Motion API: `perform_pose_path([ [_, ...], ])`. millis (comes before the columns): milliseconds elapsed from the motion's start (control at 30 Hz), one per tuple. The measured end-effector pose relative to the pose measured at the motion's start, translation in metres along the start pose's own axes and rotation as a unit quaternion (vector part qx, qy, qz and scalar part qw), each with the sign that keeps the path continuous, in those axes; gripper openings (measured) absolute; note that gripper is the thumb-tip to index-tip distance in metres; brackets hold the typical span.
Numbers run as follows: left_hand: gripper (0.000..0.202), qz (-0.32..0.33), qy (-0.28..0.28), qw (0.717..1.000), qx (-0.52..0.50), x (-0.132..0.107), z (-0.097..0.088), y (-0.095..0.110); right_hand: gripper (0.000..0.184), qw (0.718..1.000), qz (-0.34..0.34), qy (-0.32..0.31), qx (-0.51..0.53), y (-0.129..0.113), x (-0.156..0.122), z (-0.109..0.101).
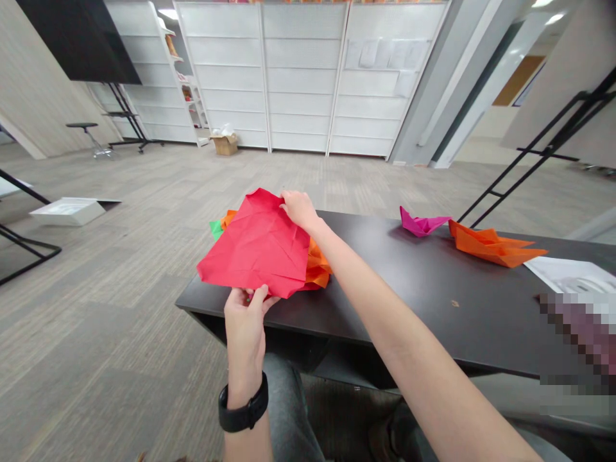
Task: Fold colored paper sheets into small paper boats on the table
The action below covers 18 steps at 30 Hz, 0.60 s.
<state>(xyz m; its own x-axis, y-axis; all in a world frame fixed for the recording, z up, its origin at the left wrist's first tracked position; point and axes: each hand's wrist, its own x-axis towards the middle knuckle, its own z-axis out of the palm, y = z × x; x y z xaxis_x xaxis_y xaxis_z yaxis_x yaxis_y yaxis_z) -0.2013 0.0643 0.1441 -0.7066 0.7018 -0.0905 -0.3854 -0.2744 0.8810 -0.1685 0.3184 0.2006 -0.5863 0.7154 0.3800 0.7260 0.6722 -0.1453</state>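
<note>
Red paper [257, 247]: A creased sheet tilts between two bare hands above the left end of a dark table [380, 276].
Left hand [244, 314]: Fingers pinch the near edge, thumb on top; a black wristband [244, 405] circles the wrist.
Right hand [299, 208]: Fingers grasp the far right edge, the forearm reaching in from the near right.
Handling: Thin and wrinkled, the sheet would probably fare best under a light pinch and an even pull between opposite edges, with flat thumb pads easing out creases; a hard tug at one corner could tear it.
Underneath and beyond: Crumpled orange paper [318, 264] shows to the right, a scrap of green paper [216, 230] to the far left; contact with the sheet cannot be told.
Right of the hands: Well apart, a magenta boat [422, 224] sits just beside an orange boat [495, 247], both folded.
Far background: A cardboard box [225, 142] rests before white panels [303, 90].
</note>
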Motion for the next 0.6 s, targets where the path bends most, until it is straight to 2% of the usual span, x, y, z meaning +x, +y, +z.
perform_pose_path([
  [133, 0.039, 0.084, 0.066, 0.989, 0.1, 0.001, 0.001, -0.01, 0.051, 1.0, 0.028, 0.013, -0.003, -0.014, -0.027, -0.01],
  [200, 0.04, 0.092, 0.072, 0.983, 0.142, 0.0, 0.002, -0.012, 0.058, 0.999, 0.028, -0.018, 0.005, -0.019, -0.048, -0.006],
  [300, 0.033, 0.089, 0.066, 0.962, 0.251, -0.003, 0.004, -0.011, 0.072, 0.994, 0.044, -0.097, 0.02, -0.02, -0.079, 0.013],
  [367, 0.03, 0.092, 0.059, 0.93, 0.35, -0.007, 0.004, -0.007, 0.077, 0.988, 0.057, -0.143, 0.031, -0.017, -0.094, 0.028],
  [433, 0.029, 0.118, 0.051, 0.886, 0.446, -0.011, 0.003, -0.001, 0.077, 0.984, 0.06, -0.162, 0.043, -0.013, -0.103, 0.038],
  [533, 0.02, 0.245, 0.064, 0.809, 0.53, -0.016, 0.004, 0.007, 0.078, 0.983, 0.061, -0.161, 0.059, -0.01, -0.107, 0.042],
  [600, 0.016, 0.335, 0.04, 0.769, 0.544, -0.02, 0.007, 0.008, 0.078, 0.983, 0.061, -0.157, 0.07, -0.011, -0.108, 0.04],
])
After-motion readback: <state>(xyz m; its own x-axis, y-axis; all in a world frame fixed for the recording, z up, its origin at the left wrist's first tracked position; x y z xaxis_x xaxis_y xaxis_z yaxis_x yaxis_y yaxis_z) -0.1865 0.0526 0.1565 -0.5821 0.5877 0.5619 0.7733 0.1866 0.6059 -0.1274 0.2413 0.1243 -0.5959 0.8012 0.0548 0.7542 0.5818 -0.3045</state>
